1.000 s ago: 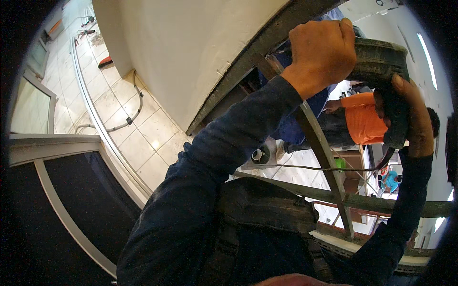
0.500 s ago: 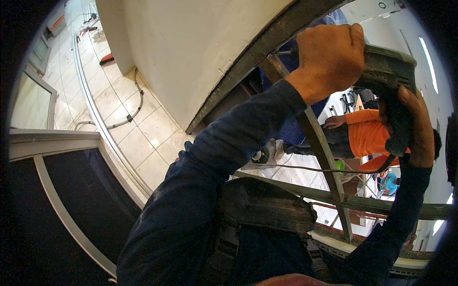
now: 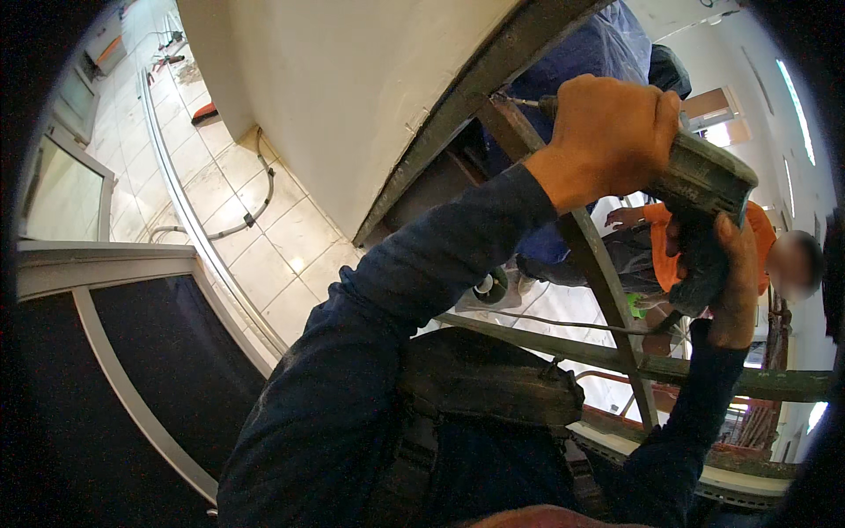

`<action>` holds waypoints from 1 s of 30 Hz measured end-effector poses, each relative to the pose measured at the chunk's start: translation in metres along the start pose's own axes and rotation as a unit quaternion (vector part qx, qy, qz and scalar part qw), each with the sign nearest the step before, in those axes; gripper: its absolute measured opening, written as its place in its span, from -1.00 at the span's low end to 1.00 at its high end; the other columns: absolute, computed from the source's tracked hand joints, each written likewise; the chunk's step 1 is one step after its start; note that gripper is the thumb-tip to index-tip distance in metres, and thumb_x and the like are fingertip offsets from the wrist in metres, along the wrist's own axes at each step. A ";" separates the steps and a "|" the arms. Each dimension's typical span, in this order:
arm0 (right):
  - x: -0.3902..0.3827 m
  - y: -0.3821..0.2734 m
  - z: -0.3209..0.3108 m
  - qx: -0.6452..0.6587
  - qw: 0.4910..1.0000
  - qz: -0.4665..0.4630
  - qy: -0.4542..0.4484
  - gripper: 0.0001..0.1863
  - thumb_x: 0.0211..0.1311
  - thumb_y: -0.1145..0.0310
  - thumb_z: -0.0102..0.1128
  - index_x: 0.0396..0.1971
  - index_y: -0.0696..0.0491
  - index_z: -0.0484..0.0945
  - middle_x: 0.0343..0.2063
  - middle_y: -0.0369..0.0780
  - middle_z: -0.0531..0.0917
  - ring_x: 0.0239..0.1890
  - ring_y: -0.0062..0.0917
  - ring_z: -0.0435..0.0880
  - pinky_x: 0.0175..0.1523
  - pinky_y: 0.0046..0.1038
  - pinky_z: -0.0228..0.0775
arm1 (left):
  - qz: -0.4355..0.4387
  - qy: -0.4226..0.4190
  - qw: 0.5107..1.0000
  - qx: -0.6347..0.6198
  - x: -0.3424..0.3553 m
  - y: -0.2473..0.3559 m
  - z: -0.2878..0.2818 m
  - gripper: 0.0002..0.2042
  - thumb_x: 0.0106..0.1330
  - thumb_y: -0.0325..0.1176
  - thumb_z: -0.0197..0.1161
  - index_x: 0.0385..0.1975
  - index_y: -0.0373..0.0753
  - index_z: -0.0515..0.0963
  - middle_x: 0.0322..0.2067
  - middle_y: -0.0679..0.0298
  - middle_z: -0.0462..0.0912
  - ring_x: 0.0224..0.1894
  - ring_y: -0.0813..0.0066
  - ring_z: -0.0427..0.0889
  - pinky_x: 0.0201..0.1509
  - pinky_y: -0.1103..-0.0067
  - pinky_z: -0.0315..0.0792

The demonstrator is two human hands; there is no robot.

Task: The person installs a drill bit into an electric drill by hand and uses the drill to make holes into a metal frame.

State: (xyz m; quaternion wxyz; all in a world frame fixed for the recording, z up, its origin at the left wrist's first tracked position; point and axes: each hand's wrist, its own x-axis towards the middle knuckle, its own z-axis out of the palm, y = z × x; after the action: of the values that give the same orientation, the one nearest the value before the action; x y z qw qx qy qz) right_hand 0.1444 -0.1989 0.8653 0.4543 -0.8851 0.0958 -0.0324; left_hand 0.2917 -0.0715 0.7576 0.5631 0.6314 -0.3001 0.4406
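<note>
A dark, dusty power drill (image 3: 704, 176) is held in both my hands at the upper right, its body lying roughly level. My left hand (image 3: 607, 132) is wrapped round the front of the drill. The right hand (image 3: 735, 273) is closed on the handle at its rear, with the trigger hidden. From the drill's front a thin bit (image 3: 526, 103) points left at the dark metal frame (image 3: 502, 66), close to where a crossbar joins it. Whether the tip touches the metal I cannot tell. A power cord (image 3: 572, 324) runs left from the handle's base.
Metal crossbars (image 3: 594, 255) pass just below my hands. A person in an orange shirt (image 3: 660, 233) is beyond the frame on the right. A pale wall panel (image 3: 334, 88) stands left of the frame; a hose (image 3: 264, 198) lies on the tiled floor.
Both hands and the drill have shifted slightly down and left in view, the right hand most. The drill's rear end has dropped. More of the person in orange shows.
</note>
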 end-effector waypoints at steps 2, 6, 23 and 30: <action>-0.004 0.011 0.006 0.041 0.999 -0.007 0.020 -0.35 0.17 -0.12 0.24 -0.04 0.21 0.46 -0.40 -0.14 0.65 -0.46 -0.53 0.67 -0.54 -0.59 0.51 | -0.004 -0.019 1.000 -0.003 -0.005 -0.001 0.002 -0.84 0.27 -0.22 0.04 -0.48 -0.07 0.51 -0.65 0.18 0.58 -0.63 0.03 0.60 -0.60 0.18 0.42; -0.013 0.030 0.012 0.055 0.998 -0.013 0.038 -0.31 0.16 -0.13 0.26 -0.01 0.23 0.45 -0.35 -0.10 0.66 -0.42 -0.52 0.69 -0.51 -0.57 0.55 | -0.028 -0.115 0.993 -0.011 -0.011 0.000 0.000 -0.81 0.30 -0.19 0.02 -0.44 -0.04 0.56 -0.56 0.22 0.63 -0.52 0.08 0.64 -0.48 0.25 0.49; -0.069 0.086 0.019 0.216 0.971 -0.044 0.095 -0.32 0.27 -0.05 0.16 0.05 0.31 0.38 -0.33 -0.01 0.66 -0.41 -0.45 0.72 -0.43 -0.54 0.63 | -0.042 -0.215 0.974 0.052 -0.053 -0.059 -0.086 -0.64 0.26 -0.21 0.29 0.07 -0.01 0.56 -0.12 0.27 0.66 -0.23 0.23 0.69 -0.17 0.42 0.55; -0.089 0.091 0.014 0.263 0.955 -0.051 0.130 -0.40 0.22 0.06 0.23 0.05 0.27 0.40 -0.33 -0.03 0.67 -0.42 -0.42 0.69 -0.42 -0.53 0.57 | 0.042 -0.378 0.919 0.105 -0.041 -0.070 -0.076 -0.79 0.29 -0.15 0.24 -0.19 -0.01 0.69 -0.21 0.30 0.70 -0.19 0.24 0.68 -0.12 0.41 0.54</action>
State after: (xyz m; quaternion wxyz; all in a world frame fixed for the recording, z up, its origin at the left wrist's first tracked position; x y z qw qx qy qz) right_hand 0.0467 -0.2218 0.7861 0.6522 -0.7263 0.0972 -0.1941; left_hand 0.3188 0.0104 0.6884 0.3199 0.7931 -0.4686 0.2214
